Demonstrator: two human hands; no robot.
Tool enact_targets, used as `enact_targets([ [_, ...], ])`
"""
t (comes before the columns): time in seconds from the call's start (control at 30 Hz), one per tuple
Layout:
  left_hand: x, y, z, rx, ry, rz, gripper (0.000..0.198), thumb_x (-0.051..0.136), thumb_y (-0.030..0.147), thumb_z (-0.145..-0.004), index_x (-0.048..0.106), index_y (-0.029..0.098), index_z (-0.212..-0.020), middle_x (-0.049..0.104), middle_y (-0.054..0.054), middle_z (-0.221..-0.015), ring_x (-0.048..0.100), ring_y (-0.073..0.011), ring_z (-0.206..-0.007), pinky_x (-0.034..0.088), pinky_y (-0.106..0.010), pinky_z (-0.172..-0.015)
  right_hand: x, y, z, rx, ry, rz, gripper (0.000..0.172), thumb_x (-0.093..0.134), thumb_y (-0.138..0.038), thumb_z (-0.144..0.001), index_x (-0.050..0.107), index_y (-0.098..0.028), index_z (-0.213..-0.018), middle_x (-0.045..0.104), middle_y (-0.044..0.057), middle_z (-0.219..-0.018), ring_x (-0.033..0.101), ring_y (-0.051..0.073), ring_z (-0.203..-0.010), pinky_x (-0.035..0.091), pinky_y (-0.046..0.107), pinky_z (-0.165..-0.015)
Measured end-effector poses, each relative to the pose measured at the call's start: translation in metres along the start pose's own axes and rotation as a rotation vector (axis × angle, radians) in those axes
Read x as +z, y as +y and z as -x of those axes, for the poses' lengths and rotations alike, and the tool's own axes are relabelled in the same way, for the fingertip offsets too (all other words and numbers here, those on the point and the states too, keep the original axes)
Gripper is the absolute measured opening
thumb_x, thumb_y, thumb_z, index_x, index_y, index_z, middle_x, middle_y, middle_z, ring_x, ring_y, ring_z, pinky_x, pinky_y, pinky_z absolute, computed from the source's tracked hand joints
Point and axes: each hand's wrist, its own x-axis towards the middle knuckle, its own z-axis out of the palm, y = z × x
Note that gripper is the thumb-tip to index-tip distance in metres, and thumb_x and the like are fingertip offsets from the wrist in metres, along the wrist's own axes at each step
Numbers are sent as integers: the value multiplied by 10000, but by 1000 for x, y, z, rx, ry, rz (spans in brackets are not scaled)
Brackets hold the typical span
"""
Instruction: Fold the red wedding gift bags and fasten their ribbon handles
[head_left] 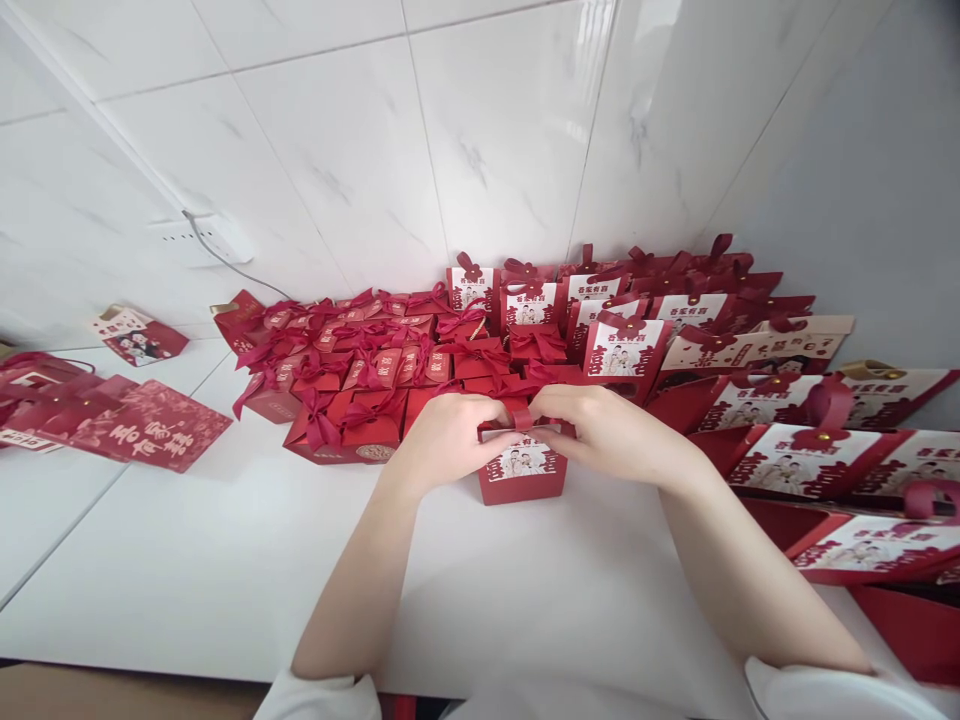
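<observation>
A small red gift box [523, 480] with a white printed front stands upright on the white table [247, 560], close in front of me. My left hand [454, 435] pinches its top left corner, thumb in front and fingers behind. At the top right corner my right hand [589, 425] grips it the same way. Between my hands a red ribbon loop [520, 418] rises from the box's top edge. My fingertips behind the box are partly hidden.
Several rows of red boxes with bows [375, 370] stand behind. Red and white gift boxes [787, 455] crowd the right side. Flat red bags [161, 425] lie at left, near a single printed box [139, 335]. A cable [225, 265] runs from a wall socket [202, 240].
</observation>
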Motion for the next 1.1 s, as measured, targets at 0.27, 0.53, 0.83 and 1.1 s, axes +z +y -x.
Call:
enact_targets([
  [0.27,-3,-4,1,21,-86,29,187,591,345,-892,654,198,-794,695,35,-789,593,-104,-688,399,-234,-645,5,-2,-2,16,-28,39,126,558,-227,-918,495,-204,-811,571,-17,-777,487,128,-672,347,263,-585],
  [0.53,-8,2,4,32,-81,44,109,579,288,-880,620,204,-824,689,45,-818,600,-105,-706,404,-231,-641,7,-3,-2,35,-24,20,74,547,-265,-930,522,-210,-888,587,-8,-830,513,131,-689,358,263,-597],
  [0.83,-16,-2,7,-24,-90,96,142,574,275,-877,690,220,-816,705,52,-776,580,-97,-644,408,-237,-622,14,-2,-7,-60,32,54,214,530,-322,-953,518,-196,-782,540,-11,-714,446,125,-633,309,266,-560],
  [1.1,-13,-1,7,13,-67,122,158,598,238,-851,727,209,-764,727,30,-735,607,-114,-653,429,-248,-644,16,4,-10,-151,13,-9,86,535,-206,-895,550,-187,-813,537,12,-741,458,139,-668,335,264,-597],
])
